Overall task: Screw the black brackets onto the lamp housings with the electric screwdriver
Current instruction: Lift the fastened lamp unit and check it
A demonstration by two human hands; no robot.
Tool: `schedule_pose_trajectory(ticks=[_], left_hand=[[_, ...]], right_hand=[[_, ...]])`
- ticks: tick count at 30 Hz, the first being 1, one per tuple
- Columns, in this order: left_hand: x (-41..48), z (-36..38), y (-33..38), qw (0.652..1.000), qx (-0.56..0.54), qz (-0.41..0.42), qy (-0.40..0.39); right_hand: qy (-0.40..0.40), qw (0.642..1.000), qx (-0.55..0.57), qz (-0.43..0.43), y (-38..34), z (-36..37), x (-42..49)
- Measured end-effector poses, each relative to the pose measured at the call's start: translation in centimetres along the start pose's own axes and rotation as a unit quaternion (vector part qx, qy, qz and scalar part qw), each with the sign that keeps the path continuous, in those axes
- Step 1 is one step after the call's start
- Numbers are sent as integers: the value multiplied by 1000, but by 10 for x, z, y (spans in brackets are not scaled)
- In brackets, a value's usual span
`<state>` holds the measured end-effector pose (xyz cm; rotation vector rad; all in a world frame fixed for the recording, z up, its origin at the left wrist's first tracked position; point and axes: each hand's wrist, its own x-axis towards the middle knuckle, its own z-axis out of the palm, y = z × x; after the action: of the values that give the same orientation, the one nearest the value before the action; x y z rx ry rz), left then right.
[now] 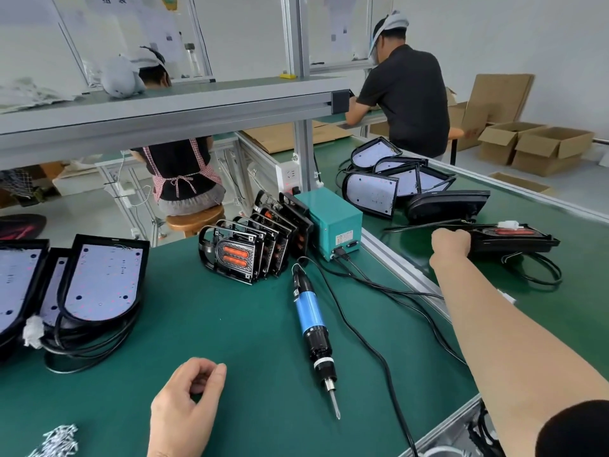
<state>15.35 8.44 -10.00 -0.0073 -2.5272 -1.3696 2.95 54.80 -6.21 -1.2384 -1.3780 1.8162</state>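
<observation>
Green mat (230, 324): right hand (449, 244) grips lamp housing (524, 245) (on the belt); left hand (186, 402) loosely curled, empty.

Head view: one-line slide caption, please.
Right hand grips a lamp housing on the side belt; electric screwdriver lies untouched on the mat near the left hand.

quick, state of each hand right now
Left hand: fingers curled, contents cannot be told.
Right hand: grips the lamp housing.
</observation>
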Motion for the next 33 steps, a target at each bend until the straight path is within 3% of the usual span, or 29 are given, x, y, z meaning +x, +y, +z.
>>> schedule_pose_trajectory(ticks=[6, 12, 24, 29, 33], left_hand=[[0, 0, 0, 1000, 1, 6, 3], [0, 0, 0, 1000, -1, 8, 5], [2, 4, -5, 1000, 7, -9, -2], [0, 2, -2, 1000, 9, 0, -4], [-1, 0, 0, 1000, 13, 6, -7]], right_hand=[[6, 998, 36, -46, 17, 6, -22], [-37, 993, 88, -75, 33, 35, -83], [-288, 952, 77, -69, 73, 56, -254], [-330, 943, 28, -28, 116, 64, -314], [-338, 939, -39, -60, 157, 65, -339]])
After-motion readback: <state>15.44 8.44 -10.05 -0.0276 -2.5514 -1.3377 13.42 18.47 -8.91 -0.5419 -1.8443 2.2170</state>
